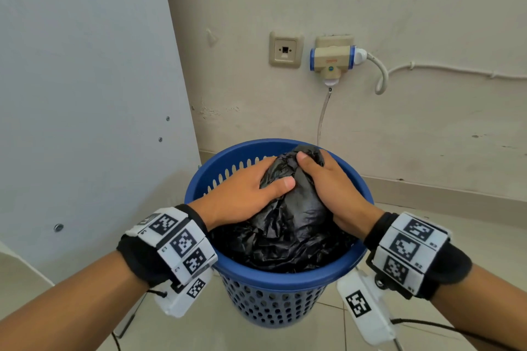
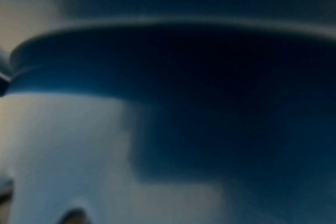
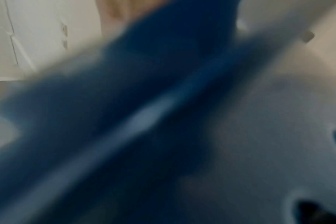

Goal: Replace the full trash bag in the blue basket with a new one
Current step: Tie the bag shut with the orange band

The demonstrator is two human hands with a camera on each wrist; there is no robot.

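A blue perforated basket (image 1: 273,279) stands on the floor below me, filled by a crumpled black trash bag (image 1: 291,225). Both my hands are inside the rim, gathering the bag's bunched top. My left hand (image 1: 251,191) wraps it from the left with the thumb pressed on the plastic. My right hand (image 1: 328,179) grips it from the right, thumb on top. Both wrist views are badly blurred; the basket's blue rim (image 2: 125,72) fills the left one and blue wall (image 3: 144,91) crosses the right one. Neither shows the fingers.
A pale grey panel (image 1: 85,94) with screws stands close on the left. The wall behind carries a socket plate (image 1: 285,50) and a plugged adapter (image 1: 332,58) with a white cable (image 1: 382,74). Tiled floor (image 1: 456,251) lies to the right of the basket.
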